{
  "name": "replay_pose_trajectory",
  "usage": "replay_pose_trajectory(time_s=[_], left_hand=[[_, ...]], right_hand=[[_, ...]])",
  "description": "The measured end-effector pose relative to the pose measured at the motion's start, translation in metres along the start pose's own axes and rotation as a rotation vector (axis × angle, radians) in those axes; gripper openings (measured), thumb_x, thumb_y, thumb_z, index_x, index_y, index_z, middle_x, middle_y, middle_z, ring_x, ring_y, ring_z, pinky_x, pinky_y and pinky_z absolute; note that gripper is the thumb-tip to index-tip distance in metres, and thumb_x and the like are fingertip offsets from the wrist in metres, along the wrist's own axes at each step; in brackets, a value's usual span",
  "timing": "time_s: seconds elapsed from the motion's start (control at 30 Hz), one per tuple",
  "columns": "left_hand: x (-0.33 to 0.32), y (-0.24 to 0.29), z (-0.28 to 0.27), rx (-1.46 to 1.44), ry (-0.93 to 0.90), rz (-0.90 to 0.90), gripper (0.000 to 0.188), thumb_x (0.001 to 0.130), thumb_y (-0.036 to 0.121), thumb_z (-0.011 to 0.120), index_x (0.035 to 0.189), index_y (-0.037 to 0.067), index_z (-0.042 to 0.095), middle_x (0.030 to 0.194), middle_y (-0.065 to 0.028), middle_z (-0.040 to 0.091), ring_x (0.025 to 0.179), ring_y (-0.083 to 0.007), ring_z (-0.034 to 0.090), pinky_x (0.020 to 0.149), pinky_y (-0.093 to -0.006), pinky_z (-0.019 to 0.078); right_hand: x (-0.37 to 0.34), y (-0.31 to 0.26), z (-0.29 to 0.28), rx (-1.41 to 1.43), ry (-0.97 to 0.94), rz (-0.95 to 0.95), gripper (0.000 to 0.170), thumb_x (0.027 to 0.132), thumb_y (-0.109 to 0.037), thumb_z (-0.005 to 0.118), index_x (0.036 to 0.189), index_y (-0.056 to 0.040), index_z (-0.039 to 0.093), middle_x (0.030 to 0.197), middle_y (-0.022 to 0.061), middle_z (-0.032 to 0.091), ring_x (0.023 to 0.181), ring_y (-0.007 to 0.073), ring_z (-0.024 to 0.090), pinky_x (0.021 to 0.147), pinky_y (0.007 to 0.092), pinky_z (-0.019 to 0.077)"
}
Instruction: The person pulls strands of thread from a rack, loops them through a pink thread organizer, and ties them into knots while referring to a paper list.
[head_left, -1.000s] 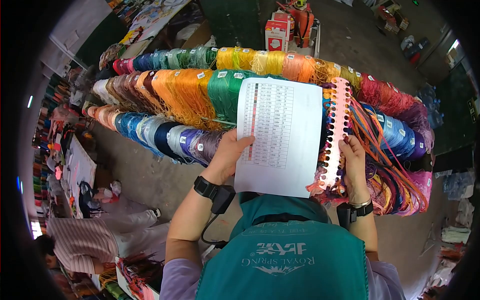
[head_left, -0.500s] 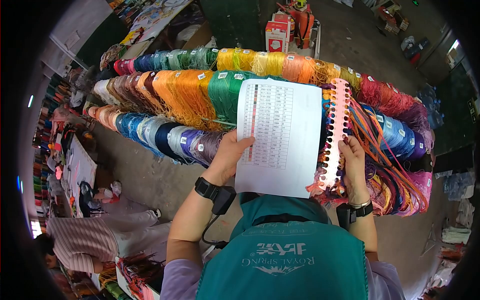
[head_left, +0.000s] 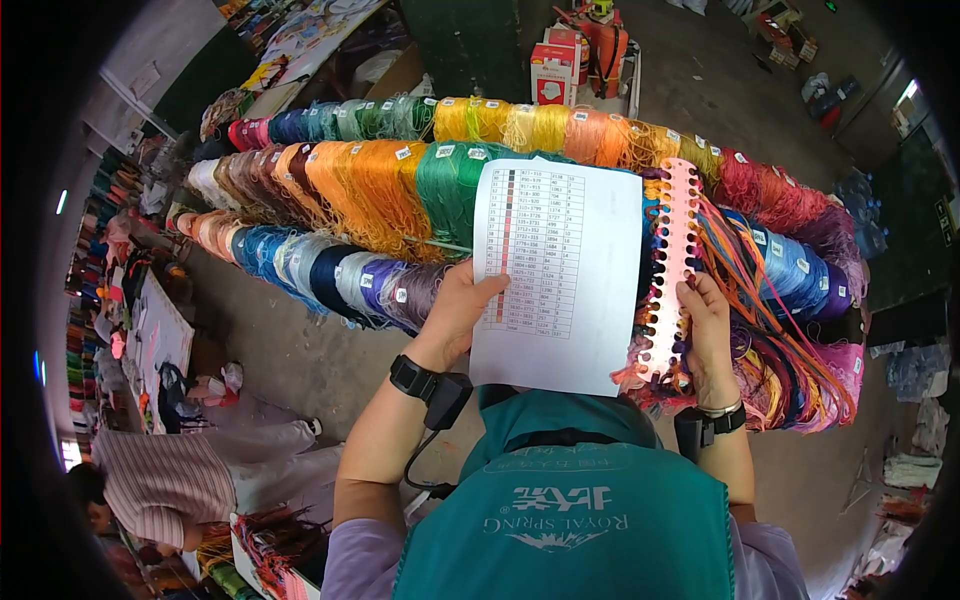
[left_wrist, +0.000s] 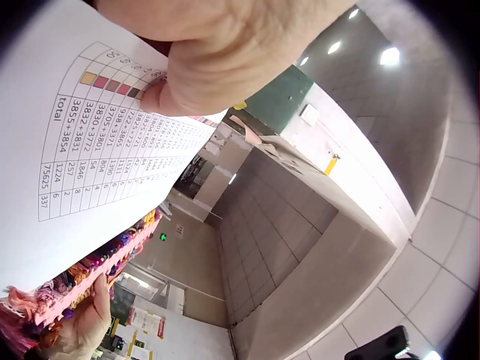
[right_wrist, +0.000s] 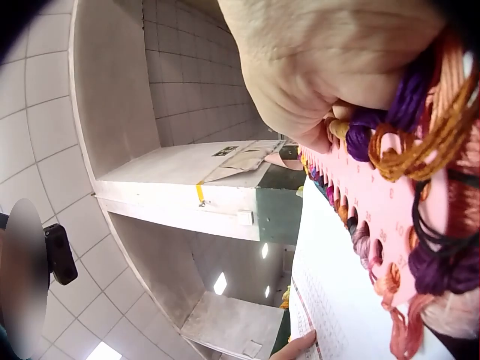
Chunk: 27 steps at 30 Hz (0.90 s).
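My left hand (head_left: 461, 310) pinches the left edge of a printed white sheet (head_left: 600, 280), thumb on top beside the coloured squares of its table. In the left wrist view the thumb lies over the table rows of the sheet (left_wrist: 45, 247). On the right, my right hand (head_left: 709, 325) grips the edge of a pink holed card (head_left: 677, 235) hung with many coloured threads (head_left: 790, 385). The sheet's right edge lies against the card. In the right wrist view the right hand's (right_wrist: 330, 67) curled fingers are at the card (right_wrist: 356, 187), near purple and golden-brown threads.
Rows of labelled thread skeins (head_left: 360, 190) span the space beyond the sheet. A red and white box (head_left: 552, 75) and a fire extinguisher (head_left: 606, 50) stand farther back. At lower left, a person in a striped top (head_left: 150, 480) leans beside more threads.
The person at lower left has shifted slightly. My two hands, the sheet and the card look almost unmoved.
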<state>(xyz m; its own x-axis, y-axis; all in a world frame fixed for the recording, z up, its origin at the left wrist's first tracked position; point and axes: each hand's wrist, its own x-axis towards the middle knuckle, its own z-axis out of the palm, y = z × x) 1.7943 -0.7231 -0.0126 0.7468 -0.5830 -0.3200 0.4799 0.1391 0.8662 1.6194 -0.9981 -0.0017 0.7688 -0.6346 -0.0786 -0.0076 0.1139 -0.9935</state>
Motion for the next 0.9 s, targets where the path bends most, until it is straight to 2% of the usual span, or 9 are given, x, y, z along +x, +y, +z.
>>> replay_pose_trajectory(time_s=[0.2,0.3,0.4,0.43,0.6,0.7,0.8,0.87,0.9], left_hand=[[-0.001,0.0,0.0,-0.009,0.005,0.004,0.024,0.095,0.002,0.059,0.117,-0.005,0.064,0.11,-0.014,0.071,0.09,-0.0184,0.069,0.079,-0.0315,0.0563],[0.0,0.0,-0.002,-0.003,-0.008,0.01,0.025,0.095,0.002,0.059,0.118,-0.005,0.064,0.111,-0.0143,0.07,0.091,-0.0188,0.069,0.08,-0.0319,0.0562],[-0.001,0.002,-0.001,-0.03,-0.034,0.012,0.026,0.095,0.002,0.059,0.119,-0.006,0.063,0.112,-0.0144,0.069,0.092,-0.0194,0.069,0.08,-0.0324,0.0563],[-0.001,0.002,-0.002,-0.044,-0.046,0.015,0.026,0.095,0.002,0.058,0.119,-0.006,0.063,0.112,-0.0144,0.069,0.092,-0.0195,0.069,0.081,-0.0326,0.0563],[0.004,0.004,-0.004,-0.045,-0.057,-0.007,0.027,0.096,0.002,0.057,0.121,-0.007,0.061,0.114,-0.0148,0.068,0.094,-0.0201,0.069,0.081,-0.0335,0.0563],[0.008,0.007,-0.007,-0.018,-0.086,0.014,0.028,0.096,0.002,0.056,0.123,-0.007,0.06,0.115,-0.0154,0.068,0.096,-0.0202,0.068,0.083,-0.0339,0.056],[0.011,0.009,-0.01,-0.056,-0.145,0.035,0.03,0.096,0.002,0.055,0.125,-0.008,0.059,0.117,-0.0162,0.067,0.098,-0.0205,0.068,0.085,-0.0339,0.0555],[0.011,0.012,-0.011,-0.058,-0.181,0.029,0.032,0.096,0.002,0.055,0.127,-0.008,0.057,0.12,-0.0165,0.066,0.101,-0.0208,0.068,0.087,-0.0341,0.0552],[0.011,0.014,-0.011,-0.06,-0.199,0.027,0.033,0.096,0.002,0.054,0.128,-0.008,0.056,0.121,-0.0166,0.066,0.102,-0.0209,0.067,0.087,-0.0341,0.0551]], right_hand=[[0.0,0.002,-0.001,0.015,-0.012,-0.016,0.009,0.096,-0.014,0.064,0.09,-0.0109,0.058,0.069,-0.0096,0.043,0.056,-0.0007,0.035,0.048,0.0164,0.0271],[0.001,0.002,-0.002,0.055,-0.01,-0.04,0.004,0.096,-0.012,0.063,0.095,-0.0085,0.06,0.076,-0.0075,0.052,0.062,0.0006,0.044,0.055,0.017,0.0356],[-0.009,-0.014,0.005,0.159,0.058,-0.068,0.007,0.096,-0.009,0.062,0.103,-0.0057,0.062,0.088,-0.0031,0.062,0.074,0.0043,0.055,0.067,0.0204,0.0443],[-0.008,-0.011,-0.006,0.225,0.0,-0.085,0.012,0.097,-0.007,0.059,0.108,-0.0037,0.061,0.1,0.0013,0.066,0.086,0.0086,0.062,0.078,0.0246,0.049],[-0.024,-0.067,0.01,0.284,0.001,-0.185,0.013,0.098,-0.009,0.059,0.11,-0.004,0.059,0.102,0.0038,0.068,0.086,0.0113,0.066,0.079,0.0263,0.0543],[-0.017,-0.065,0.021,0.259,-0.105,-0.161,0.015,0.097,-0.008,0.058,0.112,-0.0031,0.059,0.105,0.0048,0.068,0.089,0.0113,0.066,0.081,0.0271,0.0545],[0.001,-0.015,0.037,0.125,-0.097,-0.122,0.012,0.095,-0.007,0.063,0.107,-0.0034,0.062,0.094,-0.003,0.061,0.078,0.0045,0.055,0.071,0.02,0.0452],[0.007,0.009,0.047,-0.01,-0.147,-0.048,0.009,0.095,-0.007,0.065,0.103,-0.0039,0.063,0.087,-0.0065,0.055,0.073,0.0019,0.047,0.067,0.0178,0.0376],[0.01,0.014,0.048,-0.071,-0.134,-0.005,0.006,0.095,-0.007,0.064,0.099,-0.0037,0.062,0.078,-0.0075,0.052,0.066,0.0012,0.044,0.059,0.0181,0.0349]])
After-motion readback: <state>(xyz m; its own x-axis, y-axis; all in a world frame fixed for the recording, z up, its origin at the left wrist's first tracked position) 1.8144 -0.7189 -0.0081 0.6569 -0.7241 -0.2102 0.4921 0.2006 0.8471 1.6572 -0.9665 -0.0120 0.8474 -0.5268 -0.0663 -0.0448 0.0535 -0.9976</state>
